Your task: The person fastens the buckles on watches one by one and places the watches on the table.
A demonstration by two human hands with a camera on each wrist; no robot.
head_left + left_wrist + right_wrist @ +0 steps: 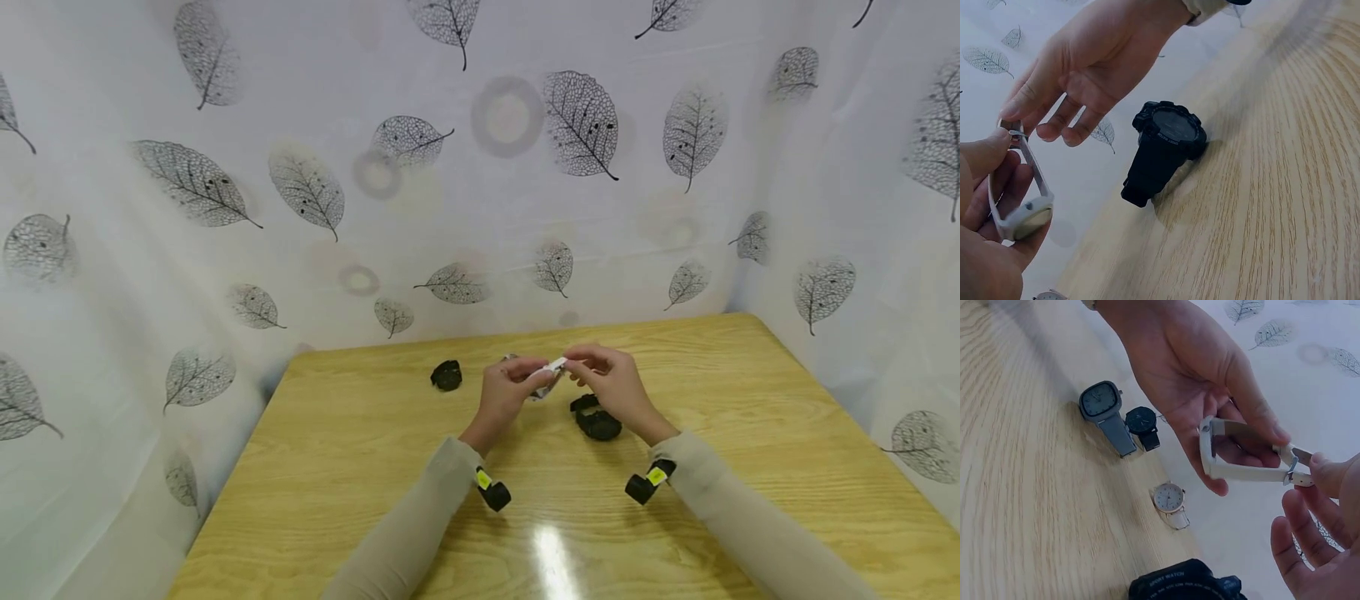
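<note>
Both hands hold a white wristwatch [557, 364] up over the table. My left hand [504, 393] pinches its strap near the buckle, thumb on top, and the watch case hangs beside the fingers. From the other side, my right hand [617, 390] pinches the strap end between thumb and index finger. The strap [1250, 474] forms a loop through the metal buckle [1291, 470]; whether the pin sits in a hole I cannot tell. Below the right hand lies a black sport watch [1169, 140], its dial tilted up.
A grey square-faced watch [1100, 401], a small black watch [1141, 421] and a pale round-dialled watch [1169, 497] stand on the wooden table [360, 467]. A leaf-patterned curtain [480, 208] encloses the table's back and sides.
</note>
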